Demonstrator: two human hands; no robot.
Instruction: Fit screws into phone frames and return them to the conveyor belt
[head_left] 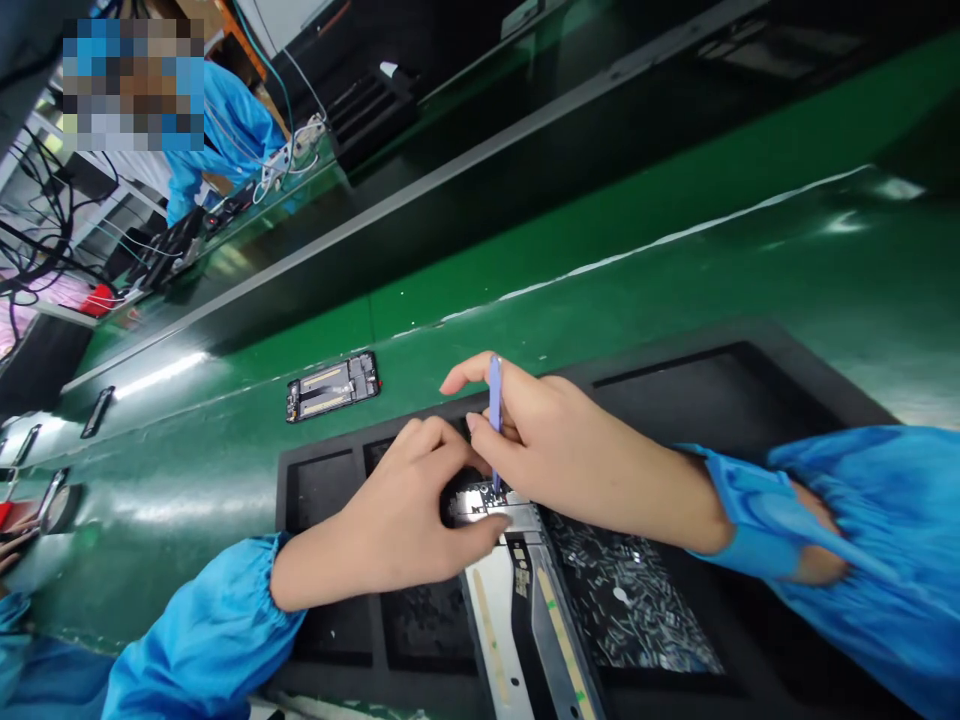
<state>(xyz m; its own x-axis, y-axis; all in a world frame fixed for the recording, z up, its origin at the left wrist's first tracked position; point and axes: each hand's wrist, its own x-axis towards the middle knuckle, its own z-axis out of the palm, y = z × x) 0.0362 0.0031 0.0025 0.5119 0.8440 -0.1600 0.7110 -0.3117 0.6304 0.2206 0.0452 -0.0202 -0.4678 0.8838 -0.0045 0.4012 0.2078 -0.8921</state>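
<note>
An opened phone (519,620) lies lengthwise in front of me, its metal mid-frame, black flex strip and tan adhesive strips showing. My left hand (409,510) grips its far end, thumb on the inner face and fingers curled round the far edge. In my right hand (540,430) a slim purple stick-like tool (495,395) is pinched nearly upright. Its tip reaches the silvery parts at the phone's far end; whether it touches them I cannot tell. Under the phone is a black compartment tray (379,600), with many small clear and metallic pieces (637,600) in the compartment to the right.
Another opened phone (332,387) lies on the green bench (225,470) beyond the tray. A raised ledge (450,190) runs across behind. Cables (45,200) and a person in a blue sleeve (232,120) are at the upper left. Another person's hand (19,535) shows at the left edge.
</note>
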